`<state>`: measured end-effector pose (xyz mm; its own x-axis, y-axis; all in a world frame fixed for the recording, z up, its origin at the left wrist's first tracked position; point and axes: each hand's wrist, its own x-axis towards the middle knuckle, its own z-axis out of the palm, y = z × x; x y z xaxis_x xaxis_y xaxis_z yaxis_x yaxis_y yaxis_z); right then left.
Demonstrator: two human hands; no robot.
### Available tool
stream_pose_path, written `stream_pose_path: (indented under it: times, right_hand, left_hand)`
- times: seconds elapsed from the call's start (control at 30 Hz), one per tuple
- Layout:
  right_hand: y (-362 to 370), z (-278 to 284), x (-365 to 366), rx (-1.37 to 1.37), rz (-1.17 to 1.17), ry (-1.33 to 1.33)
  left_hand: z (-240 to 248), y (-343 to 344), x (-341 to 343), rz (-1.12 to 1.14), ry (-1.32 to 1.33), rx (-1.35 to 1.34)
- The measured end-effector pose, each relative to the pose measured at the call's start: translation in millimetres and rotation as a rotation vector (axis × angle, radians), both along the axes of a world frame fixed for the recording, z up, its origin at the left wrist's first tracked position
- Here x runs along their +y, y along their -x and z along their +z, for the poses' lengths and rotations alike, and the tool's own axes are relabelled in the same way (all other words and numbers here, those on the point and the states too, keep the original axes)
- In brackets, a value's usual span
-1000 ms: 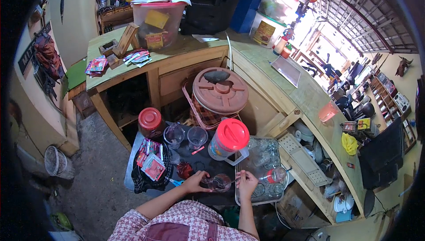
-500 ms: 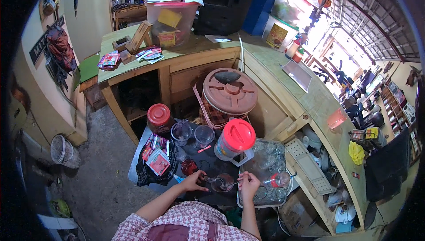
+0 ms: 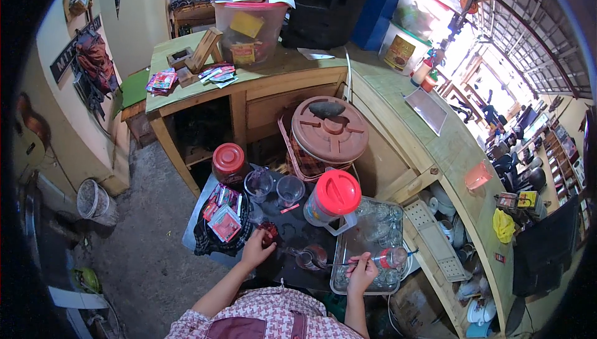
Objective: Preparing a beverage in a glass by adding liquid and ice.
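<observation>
My left hand [image 3: 257,249] has its fingers closed around the near side of a small dark red, shiny object [image 3: 270,230]; its kind is hard to make out. In my right hand [image 3: 362,273] is a thin long-handled spoon [image 3: 339,265], pinched by its handle. The spoon slants left, its far end in or over a clear glass mug [image 3: 312,255] standing on the dark tabletop. A clear pitcher with a red lid [image 3: 336,193] stands behind the mug. Left of it are two clear plastic cups [image 3: 290,190] and a red-lidded jar [image 3: 229,162].
Colourful sachets [image 3: 225,222] lie in a black basket at the table's left. Right of the mug, a metal tray [image 3: 336,284] holds several upturned glasses and a red-labelled jar [image 3: 392,257]. A brown round-lidded cooler [image 3: 329,129] stands behind, before a wooden counter [image 3: 292,79].
My left hand has gone from beside the glass mug leftward to the dark red object. My right hand has shifted slightly right and nearer, still with the spoon. The view has shifted slightly.
</observation>
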<state>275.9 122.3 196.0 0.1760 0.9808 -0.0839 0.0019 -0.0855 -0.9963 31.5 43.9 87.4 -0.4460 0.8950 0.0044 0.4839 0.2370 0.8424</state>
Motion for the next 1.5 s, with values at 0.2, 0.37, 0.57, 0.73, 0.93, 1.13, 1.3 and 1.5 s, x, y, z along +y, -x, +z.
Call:
stream_pose_path:
  times: [0.2, 0.37, 0.57, 0.73, 0.93, 1.13, 1.3, 1.5]
  right_hand:
    - [1.0, 1.2, -1.8, 0.003, -0.054, 0.000]
    - [9.0, -0.5, -5.7, 0.000, -0.102, -0.032]
    - [17.8, -4.0, -11.3, 0.028, -0.175, -0.029]
    - [27.5, 2.1, -10.2, 0.082, -0.239, -0.016]
    - [37.2, 19.2, -6.2, 0.079, -0.248, -0.045]
    - [40.1, 13.5, -9.4, 0.079, -0.232, -0.056]
    - [38.5, 11.4, -14.3, 0.113, -0.243, -0.038]
    - [35.9, 7.1, -12.9, 0.071, -0.249, -0.027]
  left_hand:
    - [0.1, 4.6, -4.7, 0.043, 0.010, 0.008]
    - [-3.7, 16.0, -5.3, 0.020, 0.040, 0.038]
    - [-8.1, 29.6, -6.4, -0.074, 0.032, 0.079]
    - [-9.6, 35.8, -2.3, -0.140, 0.060, 0.006]
    - [-14.0, 39.0, -0.7, -0.195, 0.013, 0.033]
    - [-10.2, 43.1, 0.0, -0.200, 0.029, 0.015]
    - [-3.6, 40.0, 0.4, -0.183, 0.060, 0.033]
    - [-4.6, 39.3, 5.0, -0.193, 0.026, 0.056]
